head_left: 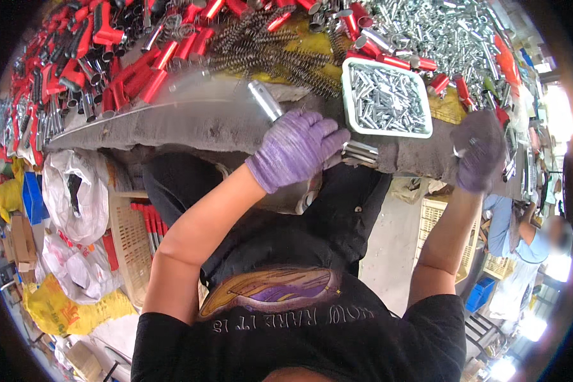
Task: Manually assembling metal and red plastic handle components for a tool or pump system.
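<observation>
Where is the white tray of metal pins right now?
In the head view, the white tray sits on the bench right of centre, just above and between the left hand and right hand.

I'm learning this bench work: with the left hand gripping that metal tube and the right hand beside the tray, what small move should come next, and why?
Probably bring the right hand across to the metal tube. The left hand grips the tube at the bench edge, while the right seems to pinch a small silvery piece right of the white tray of such parts.
</observation>
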A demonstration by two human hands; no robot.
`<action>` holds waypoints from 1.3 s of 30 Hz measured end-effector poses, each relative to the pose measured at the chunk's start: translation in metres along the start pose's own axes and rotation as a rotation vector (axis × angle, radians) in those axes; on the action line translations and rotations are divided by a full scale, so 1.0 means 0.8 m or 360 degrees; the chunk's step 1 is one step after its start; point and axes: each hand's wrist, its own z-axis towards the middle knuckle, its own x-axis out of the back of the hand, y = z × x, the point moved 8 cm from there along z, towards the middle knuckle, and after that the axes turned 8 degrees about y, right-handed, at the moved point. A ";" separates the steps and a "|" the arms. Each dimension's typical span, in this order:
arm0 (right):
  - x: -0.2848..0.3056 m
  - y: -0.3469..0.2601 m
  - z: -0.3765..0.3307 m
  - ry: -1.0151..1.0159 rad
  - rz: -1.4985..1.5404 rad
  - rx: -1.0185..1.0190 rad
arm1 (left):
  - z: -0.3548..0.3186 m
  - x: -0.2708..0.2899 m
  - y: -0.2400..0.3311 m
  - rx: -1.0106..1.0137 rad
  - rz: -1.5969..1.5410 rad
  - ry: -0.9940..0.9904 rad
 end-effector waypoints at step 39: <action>-0.258 -0.156 -0.020 -0.0838 0.0664 -0.0488 | -0.035 0.057 -0.012 0.1496 -0.2698 0.0314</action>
